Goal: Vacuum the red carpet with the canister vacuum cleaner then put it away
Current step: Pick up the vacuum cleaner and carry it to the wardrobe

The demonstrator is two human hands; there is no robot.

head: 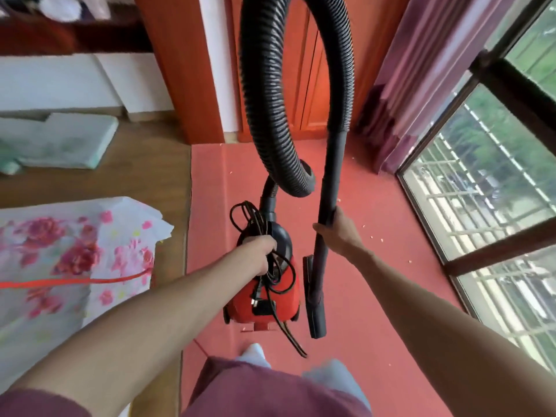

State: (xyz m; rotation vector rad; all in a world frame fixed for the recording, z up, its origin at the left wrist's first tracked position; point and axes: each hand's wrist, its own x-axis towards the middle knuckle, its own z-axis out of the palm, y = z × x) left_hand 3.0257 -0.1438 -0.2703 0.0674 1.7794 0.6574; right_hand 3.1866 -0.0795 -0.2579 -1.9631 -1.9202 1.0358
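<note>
Red carpet [376,266] runs under me, with the window [496,176] at three o'clock. My left hand [260,251] curls its fingers round the looped black cord [243,215] atop the red canister vacuum [264,299] at centre. At its three o'clock my right hand [337,228] wraps its fingers round the black wand [323,251], and the hose [261,85] arches toward twelve.

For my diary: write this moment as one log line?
left hand: grips red canister vacuum cleaner and coiled black cord | right hand: grips black plastic wand | red carpet: pale crumbs visible
</note>
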